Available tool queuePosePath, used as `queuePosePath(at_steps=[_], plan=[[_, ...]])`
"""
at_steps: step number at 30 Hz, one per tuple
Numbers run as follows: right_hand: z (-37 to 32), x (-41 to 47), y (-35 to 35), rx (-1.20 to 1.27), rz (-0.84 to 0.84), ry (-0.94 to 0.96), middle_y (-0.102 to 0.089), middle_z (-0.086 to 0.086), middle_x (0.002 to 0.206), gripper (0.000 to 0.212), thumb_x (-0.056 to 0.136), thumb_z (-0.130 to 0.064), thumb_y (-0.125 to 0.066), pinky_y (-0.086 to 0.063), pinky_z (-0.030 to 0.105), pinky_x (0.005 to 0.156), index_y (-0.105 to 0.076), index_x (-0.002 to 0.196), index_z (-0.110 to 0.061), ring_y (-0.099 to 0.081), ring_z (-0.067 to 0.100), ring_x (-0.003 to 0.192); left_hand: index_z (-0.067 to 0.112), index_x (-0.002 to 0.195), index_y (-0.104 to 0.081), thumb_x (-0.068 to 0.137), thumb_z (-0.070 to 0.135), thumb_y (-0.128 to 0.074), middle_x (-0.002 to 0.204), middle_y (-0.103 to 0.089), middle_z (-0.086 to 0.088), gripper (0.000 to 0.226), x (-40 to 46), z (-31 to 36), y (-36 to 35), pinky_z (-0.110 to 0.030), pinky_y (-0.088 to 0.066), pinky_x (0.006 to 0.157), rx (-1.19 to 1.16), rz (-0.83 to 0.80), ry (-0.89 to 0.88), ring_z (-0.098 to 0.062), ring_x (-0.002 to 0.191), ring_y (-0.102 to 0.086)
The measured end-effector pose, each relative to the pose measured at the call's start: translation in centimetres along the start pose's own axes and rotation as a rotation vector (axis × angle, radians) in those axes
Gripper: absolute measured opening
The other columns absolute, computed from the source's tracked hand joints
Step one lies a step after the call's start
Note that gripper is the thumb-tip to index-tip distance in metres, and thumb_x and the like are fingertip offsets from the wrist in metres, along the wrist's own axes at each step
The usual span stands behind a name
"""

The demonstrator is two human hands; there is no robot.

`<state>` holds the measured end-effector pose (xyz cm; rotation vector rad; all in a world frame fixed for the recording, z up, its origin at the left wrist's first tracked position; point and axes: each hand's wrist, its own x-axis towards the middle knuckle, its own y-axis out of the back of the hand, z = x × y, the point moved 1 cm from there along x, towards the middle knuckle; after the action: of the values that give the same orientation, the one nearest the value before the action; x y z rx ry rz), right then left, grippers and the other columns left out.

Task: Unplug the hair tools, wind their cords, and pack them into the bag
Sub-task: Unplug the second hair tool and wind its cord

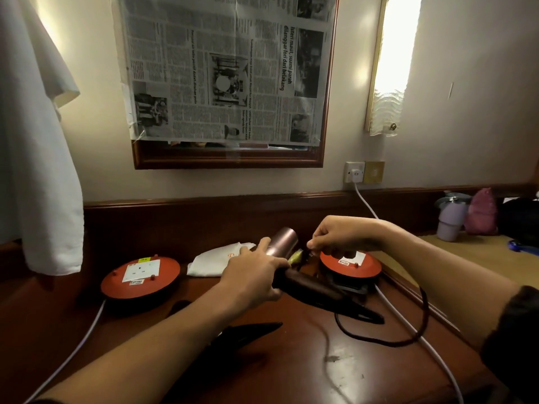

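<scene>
My left hand (253,275) grips a bronze-brown hair dryer (284,240) where barrel meets handle, holding it above the wooden desk (364,363). Its dark handle (312,287) points right and down. My right hand (341,233) pinches the dryer's dark cord near a yellow-green tag (295,256), just above the right orange cord reel (367,265). The dark cord (379,339) loops loosely over the desk. A white cloth bag (217,259) lies behind my left hand. A black hair tool (248,333) lies on the desk under my left forearm.
A second orange cord reel (140,277) with a white socket sits at left, its white cable (75,348) running off the desk. Another white cable (364,202) leads to a wall socket (354,172). A towel (38,158) hangs at left. Bottles (450,217) stand far right.
</scene>
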<state>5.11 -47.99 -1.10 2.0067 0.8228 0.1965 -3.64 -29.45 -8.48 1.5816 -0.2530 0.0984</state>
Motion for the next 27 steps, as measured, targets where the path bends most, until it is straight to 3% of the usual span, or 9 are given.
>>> queuePosePath(at_steps=[4, 8, 11, 15, 19, 22, 27], plan=[[-2.4, -0.3, -1.1, 0.083, 0.022, -0.039, -0.046, 0.001, 0.059, 0.029, 0.097, -0.012, -0.042, -0.027, 0.024, 0.043, -0.061, 0.075, -0.008, -0.037, 0.012, 0.044, 0.037, 0.130, -0.051, 0.087, 0.039, -0.067, 0.159, -0.013, -0.012, 0.046, 0.2, 1.0, 0.1, -0.056, -0.052, 0.082, 0.191, 0.108, 0.067, -0.050, 0.120, -0.040], [-3.8, -0.8, -3.6, 0.134, -0.016, -0.048, -0.050, 0.003, 0.064, 0.026, 0.096, -0.005, -0.040, -0.047, 0.028, 0.047, -0.060, 0.081, -0.006, -0.045, 0.012, 0.046, 0.031, 0.130, -0.054, 0.093, 0.031, -0.059, 0.160, -0.009, -0.019, 0.037, 0.4, 1.2, 0.1, -0.060, -0.049, 0.084, 0.230, 0.155, 0.164, -0.057, 0.122, -0.036], [-4.0, -0.7, -5.7, 0.264, -0.005, -0.076, -0.052, 0.003, 0.064, 0.023, 0.101, -0.009, -0.039, -0.056, 0.033, 0.052, -0.059, 0.090, -0.004, -0.049, 0.013, 0.046, 0.032, 0.131, -0.053, 0.094, 0.036, -0.057, 0.157, -0.013, -0.020, 0.037, 0.8, 0.6, 0.3, -0.058, -0.052, 0.082, 0.176, 0.169, 0.241, -0.057, 0.119, -0.040], [-3.6, -1.0, -7.6, 0.267, -0.005, -0.043, -0.060, 0.004, 0.073, 0.026, 0.106, -0.016, -0.036, -0.053, 0.029, 0.045, -0.058, 0.110, -0.003, -0.058, 0.010, 0.048, 0.035, 0.132, -0.053, 0.086, 0.046, -0.068, 0.149, -0.024, -0.017, 0.050, 1.3, -0.3, 0.6, -0.056, -0.055, 0.080, 0.093, 0.132, 0.303, -0.054, 0.114, -0.046], [-3.0, -1.3, -10.6, 0.688, 0.046, 0.035, -0.047, 0.000, 0.068, 0.026, 0.108, -0.020, -0.033, -0.049, 0.025, 0.047, -0.057, 0.103, -0.011, -0.049, 0.006, 0.048, 0.041, 0.130, -0.057, 0.081, 0.042, -0.071, 0.127, -0.041, -0.008, 0.051, 1.3, -1.4, 1.5, -0.043, -0.052, 0.081, -0.147, 0.115, 0.368, -0.039, 0.105, -0.058], [-2.1, -1.5, -12.5, 0.929, 0.006, 0.024, -0.043, -0.003, 0.059, 0.031, 0.109, -0.027, -0.032, -0.044, 0.023, 0.044, -0.057, 0.101, -0.009, -0.045, 0.009, 0.050, 0.043, 0.131, -0.055, 0.084, 0.042, -0.067, 0.126, -0.045, -0.006, 0.049, 1.1, -2.0, 2.1, -0.041, -0.048, 0.085, -0.270, 0.084, 0.378, -0.034, 0.107, -0.059], [-0.6, -1.4, -13.0, 1.180, -0.019, 0.049, -0.039, 0.001, 0.060, 0.032, 0.107, -0.030, -0.037, -0.047, 0.026, 0.054, -0.049, 0.087, -0.008, -0.046, 0.014, 0.052, 0.051, 0.112, -0.064, 0.071, 0.067, -0.065, 0.113, -0.064, 0.003, 0.044, 1.6, -3.5, 1.5, -0.032, -0.045, 0.072, -0.399, 0.041, 0.350, -0.023, 0.100, -0.063]])
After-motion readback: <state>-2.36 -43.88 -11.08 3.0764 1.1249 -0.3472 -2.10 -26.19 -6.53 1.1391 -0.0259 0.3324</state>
